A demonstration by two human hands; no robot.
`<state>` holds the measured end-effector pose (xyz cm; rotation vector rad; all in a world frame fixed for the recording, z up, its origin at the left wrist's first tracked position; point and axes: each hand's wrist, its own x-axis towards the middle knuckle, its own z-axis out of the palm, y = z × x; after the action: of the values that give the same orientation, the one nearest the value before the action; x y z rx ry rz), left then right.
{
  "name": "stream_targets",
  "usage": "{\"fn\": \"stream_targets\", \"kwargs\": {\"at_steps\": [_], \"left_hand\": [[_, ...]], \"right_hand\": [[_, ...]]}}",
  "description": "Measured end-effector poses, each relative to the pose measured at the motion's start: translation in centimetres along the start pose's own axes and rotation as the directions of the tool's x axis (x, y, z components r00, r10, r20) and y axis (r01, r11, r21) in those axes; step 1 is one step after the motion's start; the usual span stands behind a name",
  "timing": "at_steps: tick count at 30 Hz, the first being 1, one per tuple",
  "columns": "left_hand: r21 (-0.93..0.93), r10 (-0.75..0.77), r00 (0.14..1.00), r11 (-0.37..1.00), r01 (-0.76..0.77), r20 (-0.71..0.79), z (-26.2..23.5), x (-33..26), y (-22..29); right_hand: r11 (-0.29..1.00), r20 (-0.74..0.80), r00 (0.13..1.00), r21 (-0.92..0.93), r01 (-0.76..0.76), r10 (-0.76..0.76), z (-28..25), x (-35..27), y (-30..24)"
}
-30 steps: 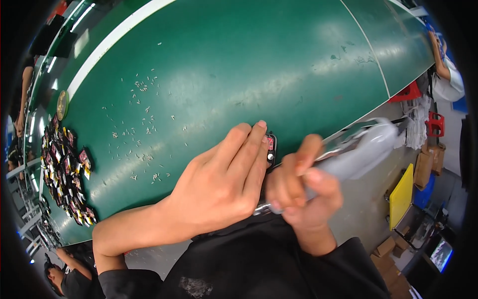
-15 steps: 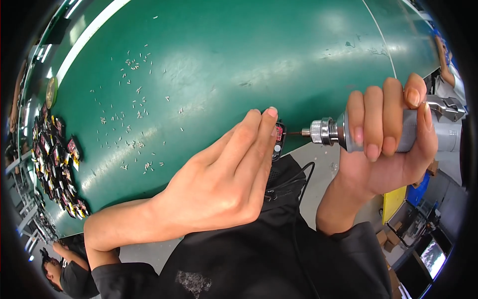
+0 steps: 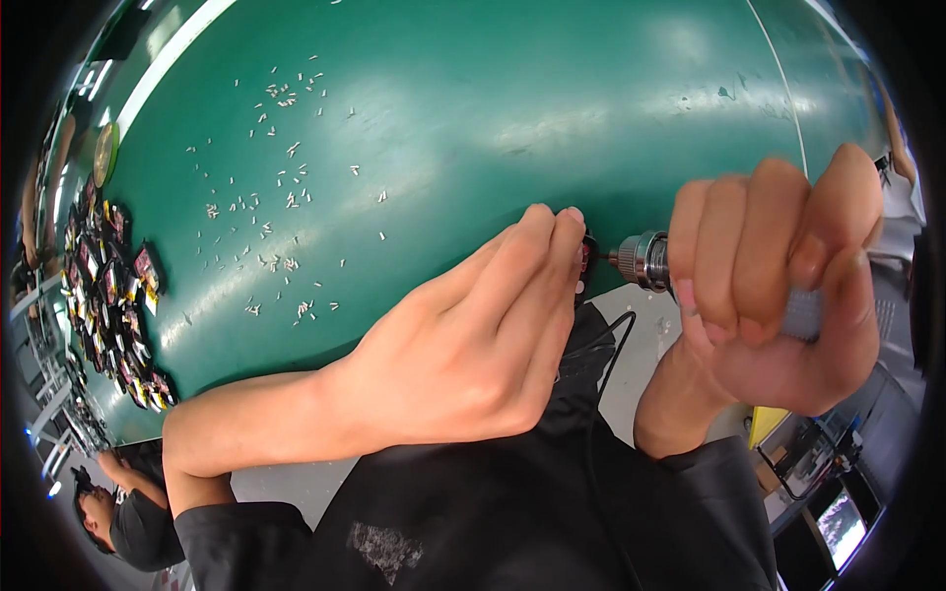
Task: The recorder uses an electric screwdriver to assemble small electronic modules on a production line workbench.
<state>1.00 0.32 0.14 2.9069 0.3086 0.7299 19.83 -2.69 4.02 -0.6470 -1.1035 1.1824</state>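
My left hand (image 3: 463, 350) is closed around a small black part with a red face (image 3: 585, 268), at the table's near edge. Most of that part is hidden behind the fingers. A grey electric screwdriver (image 3: 645, 261) with a ribbed metal collar lies sideways in my right hand (image 3: 778, 276), the fingers wrapped round its body. Its bit points left at the red face, with the tip at or very near it; contact is hard to make out.
Many small silver screws (image 3: 293, 200) lie scattered across the green table (image 3: 473, 108). At the left edge is a heap of black parts (image 3: 108, 295) with red and yellow bits, beside a round yellowish disc (image 3: 105, 155). Another person (image 3: 138, 522) is at lower left. A black cable (image 3: 613, 364) hangs near my front.
My left hand and the black part appear farther right in the picture. Less of the bit shows between the screwdriver's collar and the part. The table and screws have shifted slightly with the view.
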Motion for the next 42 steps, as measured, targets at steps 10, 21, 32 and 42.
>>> {"fn": "stream_targets", "kwargs": {"at_steps": [10,21,32,42], "left_hand": [[0.078,-0.048,0.996,0.995,0.054,-0.074,-0.9,-1.1,0.8],[0.304,-0.479,0.814,0.762,0.571,-0.329,-14.2,-13.6,-4.0],[0.354,-0.685,0.625,0.517,0.779,-0.375,-16.2,-16.0,-7.7],[0.5,-0.471,0.879,0.744,0.443,-0.077,-10.0,-10.1,-11.9]], "right_hand": [[0.995,0.026,0.999,0.099,0.027,-0.03,1.8,0.8,1.3],[0.875,-0.254,0.959,0.427,0.229,-0.128,0.5,0.4,1.5],[0.839,-0.237,0.964,0.543,0.028,0.122,1.9,-1.3,5.1],[0.837,-0.18,0.976,0.547,-0.001,0.119,2.0,-1.2,4.9]]}}
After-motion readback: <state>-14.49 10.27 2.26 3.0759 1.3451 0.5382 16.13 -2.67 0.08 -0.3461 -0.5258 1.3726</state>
